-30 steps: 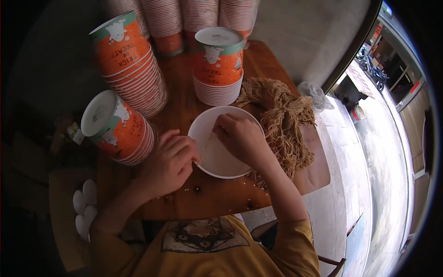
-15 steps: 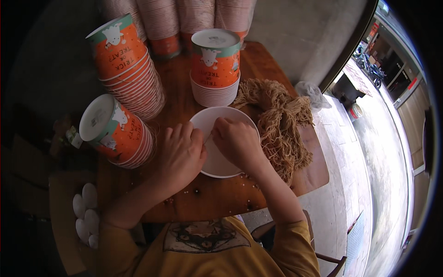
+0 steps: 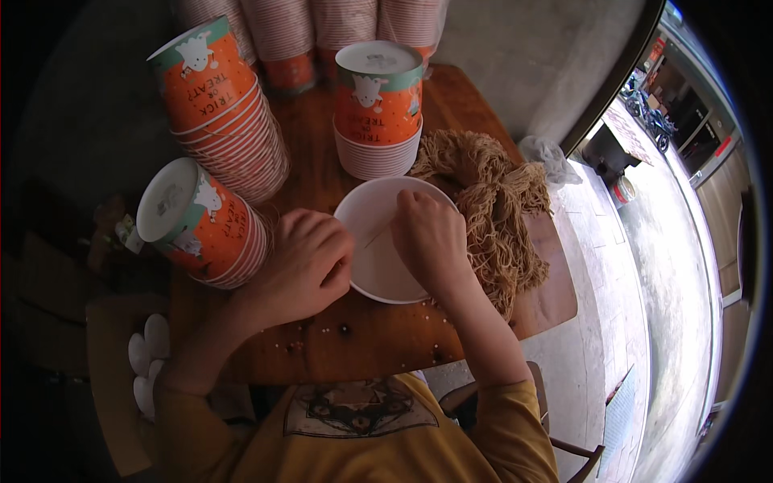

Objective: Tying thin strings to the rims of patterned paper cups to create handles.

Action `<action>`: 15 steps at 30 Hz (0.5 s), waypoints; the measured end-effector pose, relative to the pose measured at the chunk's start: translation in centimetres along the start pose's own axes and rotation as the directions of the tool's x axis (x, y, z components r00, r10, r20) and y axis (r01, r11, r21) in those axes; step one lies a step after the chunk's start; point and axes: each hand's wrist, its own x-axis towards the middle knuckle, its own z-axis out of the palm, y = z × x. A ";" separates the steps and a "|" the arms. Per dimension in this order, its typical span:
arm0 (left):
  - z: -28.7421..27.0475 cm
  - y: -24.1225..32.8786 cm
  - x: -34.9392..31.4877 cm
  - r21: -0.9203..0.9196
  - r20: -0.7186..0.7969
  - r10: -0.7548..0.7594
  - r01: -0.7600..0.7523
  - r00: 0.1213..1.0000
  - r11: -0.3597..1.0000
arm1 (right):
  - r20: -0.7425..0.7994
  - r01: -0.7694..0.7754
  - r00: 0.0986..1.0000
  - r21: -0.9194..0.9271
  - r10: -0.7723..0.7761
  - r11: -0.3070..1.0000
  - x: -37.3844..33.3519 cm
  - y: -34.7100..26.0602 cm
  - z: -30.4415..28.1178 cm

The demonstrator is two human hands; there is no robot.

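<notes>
A white paper tub (image 3: 387,274) stands mouth up between my hands. Over its right side my right hand (image 3: 431,241) is closed, fingertips pinched on a thin string (image 3: 375,237) that slants down to the left across the opening. At the tub's left rim, my left hand (image 3: 302,262) has its fingers curled in, with a small gap by the thumb; what it grips there is hidden. A tangled heap of tan string (image 3: 491,217) lies right of the tub, close to my right wrist.
Orange-and-green printed paper tubs stand upside down in stacks: behind the tub (image 3: 378,113), at far left (image 3: 211,97) and near left (image 3: 205,225). Bagged stacks (image 3: 346,28) line the wall. White specks dot the wooden table (image 3: 310,354). White rounded pieces (image 3: 145,362) sit lower left.
My hands have drawn apart: the left moved left and down, the right slightly up and right. The thin string now shows more plainly over the tub. The view has shifted a little.
</notes>
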 end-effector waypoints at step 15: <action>-0.4 -0.4 0.1 0.182 0.151 0.450 -0.472 0.880 0.863 | 0.026 -0.008 1.000 0.025 0.007 1.000 0.5 0.2 0.6</action>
